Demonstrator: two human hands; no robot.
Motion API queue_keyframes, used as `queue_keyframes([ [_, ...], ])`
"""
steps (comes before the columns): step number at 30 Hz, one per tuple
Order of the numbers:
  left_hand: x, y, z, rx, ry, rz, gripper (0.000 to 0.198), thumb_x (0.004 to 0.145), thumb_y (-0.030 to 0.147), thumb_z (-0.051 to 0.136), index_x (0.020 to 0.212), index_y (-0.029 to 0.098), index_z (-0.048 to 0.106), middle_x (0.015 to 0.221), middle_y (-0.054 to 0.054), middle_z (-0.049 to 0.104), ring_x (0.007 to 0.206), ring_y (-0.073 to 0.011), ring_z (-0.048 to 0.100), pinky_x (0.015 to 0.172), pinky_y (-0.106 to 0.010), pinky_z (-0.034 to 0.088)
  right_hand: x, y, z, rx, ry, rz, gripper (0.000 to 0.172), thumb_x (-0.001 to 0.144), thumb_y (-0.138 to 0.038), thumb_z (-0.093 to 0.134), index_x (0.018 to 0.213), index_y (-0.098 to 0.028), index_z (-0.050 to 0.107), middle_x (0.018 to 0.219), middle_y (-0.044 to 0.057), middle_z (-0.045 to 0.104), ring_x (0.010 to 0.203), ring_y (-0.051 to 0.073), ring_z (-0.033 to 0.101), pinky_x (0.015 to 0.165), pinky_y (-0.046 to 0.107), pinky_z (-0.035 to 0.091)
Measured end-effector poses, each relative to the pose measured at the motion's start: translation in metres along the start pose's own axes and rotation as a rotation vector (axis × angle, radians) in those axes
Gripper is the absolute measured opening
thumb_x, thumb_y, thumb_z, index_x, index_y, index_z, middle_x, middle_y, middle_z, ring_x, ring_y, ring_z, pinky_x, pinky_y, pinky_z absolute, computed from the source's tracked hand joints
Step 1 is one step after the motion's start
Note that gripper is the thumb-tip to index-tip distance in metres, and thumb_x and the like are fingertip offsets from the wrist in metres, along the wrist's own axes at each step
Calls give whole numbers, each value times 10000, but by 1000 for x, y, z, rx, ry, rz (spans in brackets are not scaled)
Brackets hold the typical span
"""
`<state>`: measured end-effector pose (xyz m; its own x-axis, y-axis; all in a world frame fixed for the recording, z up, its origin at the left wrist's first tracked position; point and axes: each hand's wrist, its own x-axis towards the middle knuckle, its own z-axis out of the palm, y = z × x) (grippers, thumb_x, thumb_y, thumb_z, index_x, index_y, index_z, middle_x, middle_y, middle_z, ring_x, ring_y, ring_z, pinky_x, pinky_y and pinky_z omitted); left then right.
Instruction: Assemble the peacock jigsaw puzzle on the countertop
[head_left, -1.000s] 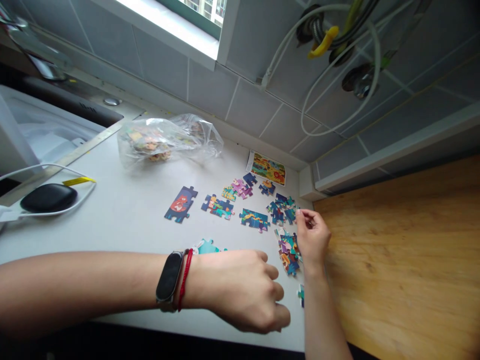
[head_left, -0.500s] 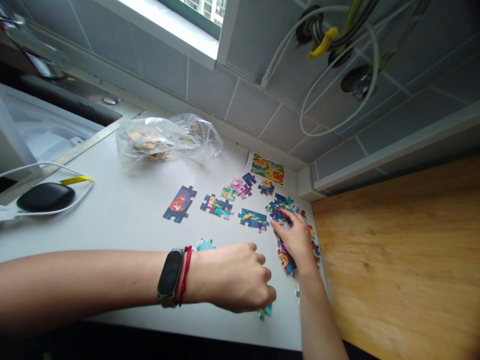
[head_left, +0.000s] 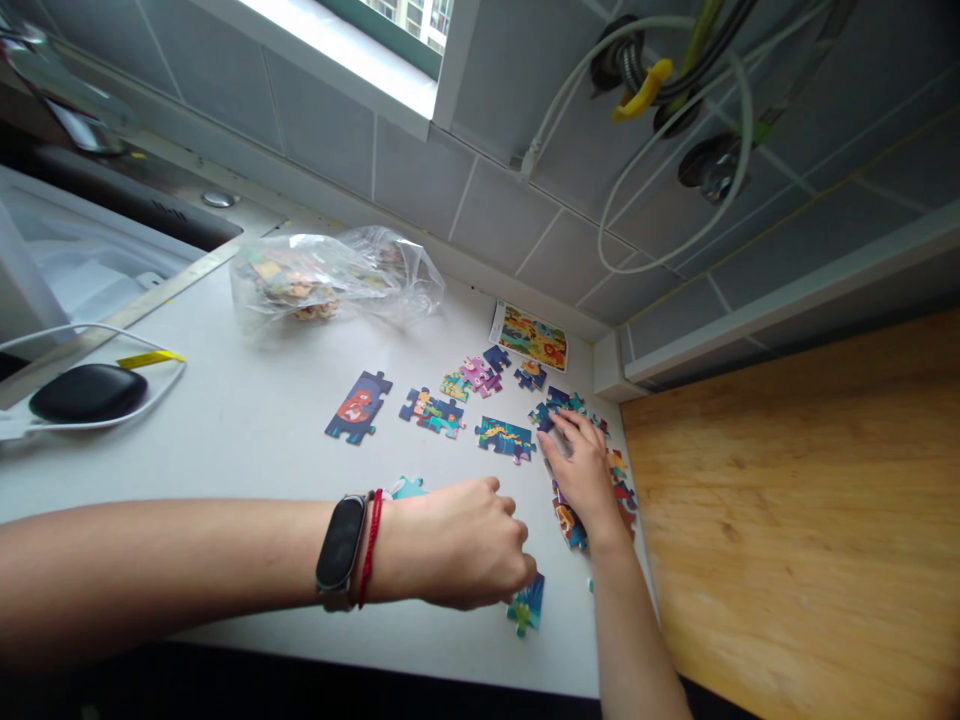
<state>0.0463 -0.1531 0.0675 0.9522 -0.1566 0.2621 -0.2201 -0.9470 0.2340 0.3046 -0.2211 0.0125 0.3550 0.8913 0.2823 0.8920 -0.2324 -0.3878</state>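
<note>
Our left hand [head_left: 457,545] is nearest, reaching in from the side with a black wristband [head_left: 341,545] and a red string [head_left: 371,550] on the wrist. Its fingers curl loosely just above a small teal jigsaw cluster [head_left: 526,605], and we cannot tell whether they have hold of it. Our right hand [head_left: 585,480] is open with its fingers spread, resting over a heap of loose puzzle pieces [head_left: 570,525], its fingertips [head_left: 564,416] on blue pieces [head_left: 551,408] and gripping nothing we can make out.

Beyond our hands, joined puzzle sections lie flat on the white counter [head_left: 225,450], among them a teal section [head_left: 506,440], a blue one [head_left: 431,412] and a longer one with a red figure [head_left: 358,407]. A small group of pieces [head_left: 480,375] sits nearer the wall, beside a picture card [head_left: 529,336]. Farther off are a clear plastic bag of pieces [head_left: 330,280] and a black oval object [head_left: 88,392] with a white cable. A wooden board [head_left: 787,520] lies to the right, below the tiled wall [head_left: 495,230].
</note>
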Motion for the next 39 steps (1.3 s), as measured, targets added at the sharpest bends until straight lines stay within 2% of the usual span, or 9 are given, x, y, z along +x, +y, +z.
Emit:
queue_keyframes([
  [5, -1, 0, 1, -4, -8, -16, 204, 903, 384, 811, 849, 216, 707, 761, -40, 725, 705, -247, 689, 599, -373, 456, 1, 1, 6, 19, -1, -4, 437, 1021, -538, 567, 1147, -225, 844, 1331, 147, 739, 1256, 343, 609, 1129, 565, 461],
  [12, 2, -9, -2, -24, -20, -25, 264, 885, 443, 829, 841, 211, 713, 746, -31, 718, 680, -233, 679, 598, -361, 468, 4, 2, 8, 72, 76, 0, 358, 957, -527, 675, 1028, -235, 867, 1217, 133, 786, 1177, 348, 659, 1088, 569, 491],
  [15, 5, -37, -2, 6, 10, -91, 212, 921, 390, 787, 869, 193, 728, 820, -52, 728, 761, -236, 693, 630, -349, 491, 4, -1, 9, 67, 78, -8, 330, 965, -481, 660, 1014, -231, 869, 1161, 129, 786, 1125, 336, 666, 1055, 554, 511],
  [18, 2, -80, -1, 80, 73, -266, 133, 959, 295, 726, 1033, 189, 756, 1083, -111, 738, 964, -265, 706, 774, -362, 536, 4, -1, 9, 76, 65, -18, 302, 964, -445, 648, 1017, -246, 870, 1146, 121, 779, 1109, 326, 664, 1033, 541, 527],
  [21, -7, -122, 5, 110, 104, -382, 324, 979, 238, 673, 1300, 209, 707, 1357, -150, 672, 1190, -317, 656, 950, -433, 535, 4, 1, 8, 94, 42, -22, 273, 944, -406, 653, 1028, -259, 866, 1168, 120, 770, 1131, 326, 654, 1038, 545, 530],
  [24, -16, -146, 13, 97, 93, -423, 457, 990, 243, 645, 1447, 226, 620, 1469, -154, 614, 1278, -325, 607, 1016, -448, 514, 4, 4, 7, 113, 14, -17, 270, 918, -354, 647, 1060, -257, 855, 1185, 119, 755, 1151, 323, 646, 1060, 550, 523],
  [27, -17, -152, 20, 79, 106, -430, 455, 1006, 285, 626, 1456, 222, 600, 1453, -151, 610, 1282, -309, 593, 1053, -436, 487, 4, 4, 6, 123, 9, -20, 299, 896, -318, 637, 1111, -253, 835, 1191, 118, 734, 1160, 315, 644, 1086, 547, 511],
  [33, -13, -153, 22, 50, 163, -489, 396, 1034, 340, 582, 1399, 192, 621, 1208, -146, 653, 1075, -281, 635, 957, -408, 513, 3, -4, 6, 150, 59, -21, 305, 945, -368, 639, 1174, -250, 803, 1241, 130, 708, 1207, 317, 635, 1111, 559, 489],
  [39, -13, -159, 19, -57, 199, -475, 456, 955, 179, 659, 1408, 160, 606, 1241, -154, 651, 1101, -272, 660, 978, -388, 542, 2, -11, 7, 167, 38, -43, 297, 976, -429, 655, 1176, -265, 802, 1223, 119, 726, 1201, 313, 630, 1106, 555, 492],
])
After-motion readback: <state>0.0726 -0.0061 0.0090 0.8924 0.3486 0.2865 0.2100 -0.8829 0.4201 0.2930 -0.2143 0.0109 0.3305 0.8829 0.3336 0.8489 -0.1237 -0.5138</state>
